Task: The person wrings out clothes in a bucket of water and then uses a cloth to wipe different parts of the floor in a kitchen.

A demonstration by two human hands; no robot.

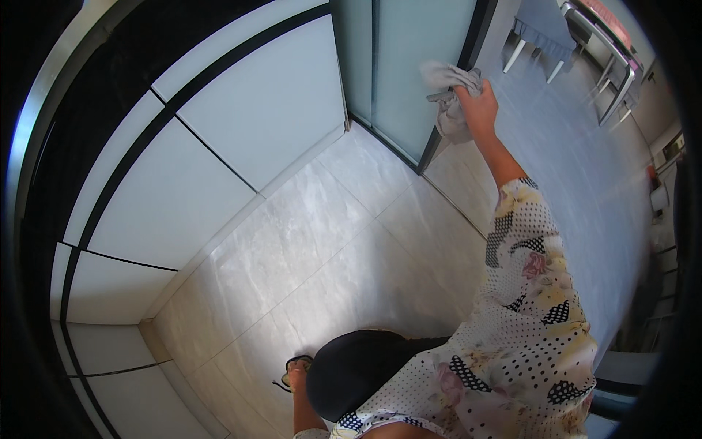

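Note:
My right hand (pixel 482 110) is raised at the upper right and grips a crumpled grey cloth (pixel 454 118). The cloth is in front of the dark-framed edge of a frosted glass sliding door (pixel 419 71), and one end of it is blurred. Whether it touches the door, I cannot tell. Low in the picture, my left hand (pixel 298 376) is beside my black-clad knee, at a small dark-rimmed thing (pixel 285 378) with a thin black end sticking out. The picture does not settle what that thing is or whether the fingers grip it.
White cabinet fronts (pixel 263 104) with black trim curve along the left, below a black glossy surface (pixel 131 49). A floor track (pixel 455 206) runs from the door frame across the tiled floor (pixel 307 258). At the upper right are a chair with a grey-blue cover (pixel 543 27) and a metal-legged table (pixel 620 93).

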